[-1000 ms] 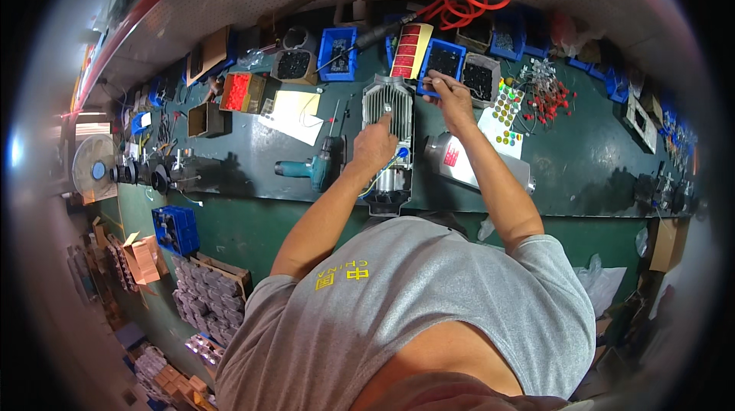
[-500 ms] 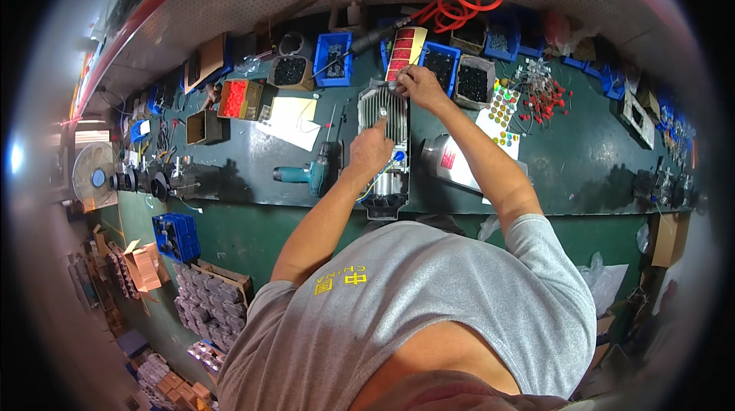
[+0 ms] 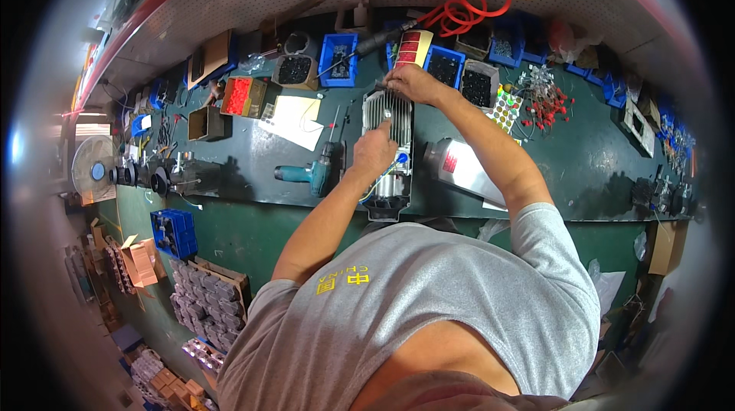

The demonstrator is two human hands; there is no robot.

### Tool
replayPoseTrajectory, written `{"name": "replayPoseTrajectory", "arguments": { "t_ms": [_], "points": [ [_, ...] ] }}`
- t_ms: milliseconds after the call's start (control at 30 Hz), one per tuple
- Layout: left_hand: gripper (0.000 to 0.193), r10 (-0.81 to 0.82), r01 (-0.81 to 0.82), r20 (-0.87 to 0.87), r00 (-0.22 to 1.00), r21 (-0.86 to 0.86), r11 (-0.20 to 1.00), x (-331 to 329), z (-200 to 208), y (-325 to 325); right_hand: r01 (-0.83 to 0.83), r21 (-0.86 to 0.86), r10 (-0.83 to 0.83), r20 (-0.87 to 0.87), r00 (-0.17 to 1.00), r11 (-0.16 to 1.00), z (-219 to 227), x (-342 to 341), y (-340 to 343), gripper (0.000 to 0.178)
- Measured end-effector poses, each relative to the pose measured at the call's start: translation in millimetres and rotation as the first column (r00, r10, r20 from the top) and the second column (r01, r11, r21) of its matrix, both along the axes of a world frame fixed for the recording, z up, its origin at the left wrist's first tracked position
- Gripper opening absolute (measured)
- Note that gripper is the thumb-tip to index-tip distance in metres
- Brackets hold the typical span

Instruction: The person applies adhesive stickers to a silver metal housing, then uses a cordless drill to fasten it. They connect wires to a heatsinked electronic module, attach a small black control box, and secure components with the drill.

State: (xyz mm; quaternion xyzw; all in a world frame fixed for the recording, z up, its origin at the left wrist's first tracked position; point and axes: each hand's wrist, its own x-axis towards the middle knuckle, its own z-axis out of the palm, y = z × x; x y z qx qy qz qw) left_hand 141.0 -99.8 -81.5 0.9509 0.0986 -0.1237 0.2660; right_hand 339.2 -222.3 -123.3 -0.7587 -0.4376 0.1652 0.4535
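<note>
- The finned metal housing (image 3: 374, 114) lies on the bench (image 3: 582, 166), near the middle of its length; its near end comes right up to the near edge.
- The left hand (image 3: 374, 152) has its index finger stretched out onto the fins and its other fingers curled; whether they close on anything I cannot tell.
- The right hand (image 3: 413, 84) has its fingers drawn together at the housing's far end; what is between the fingertips, if anything, is hidden.
- To do this well, I would press the left finger down firmly, so the housing cannot slide or turn while the right fingertips work at its far end.
- Light, square fingertip work should serve best there; a sideways push could swing the housing, its near end being so close to the bench edge.
- The loose yellow-green wire (image 3: 373, 188) and the blue connector (image 3: 401, 158) deserve care: the left wrist could snag them.
- The housing's long axis runs from the near edge toward the far edge, roughly square to both.
- Its finned end points to the far edge; the end with the black round part (image 3: 385, 203) faces the person.
</note>
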Motion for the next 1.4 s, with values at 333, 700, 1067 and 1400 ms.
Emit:
{"name": "replayPoseTrajectory", "arguments": {
  "t_ms": [333, 700, 1067, 1400],
  "points": [
    [0.053, -0.006, 0.006, 0.027, 1.0, -0.007, 1.0, -2, -6, 2, -0.101, -0.043, 0.108, 0.209, 0.972, 0.994, 3, -35, -11, 0.022],
    [0.046, 0.056, -0.058, -0.019, 0.998, -0.097, 0.994, -2, -1, 3, -0.059, -0.215, 0.122, 0.295, 0.948, 0.975, 11, -60, -3, 0.021],
    [0.045, 0.146, -0.092, 0.244, 0.959, -0.217, 0.972, -38, 22, 7, -0.01, -0.238, 0.109, 0.404, 0.908, 0.971, 14, -66, 1, 0.024],
    [0.018, 0.203, -0.068, 0.405, 0.891, -0.324, 0.944, -53, -5, 10, 0.009, -0.253, 0.099, 0.412, 0.906, 0.967, 15, -73, 2, 0.028]
  ]
}}
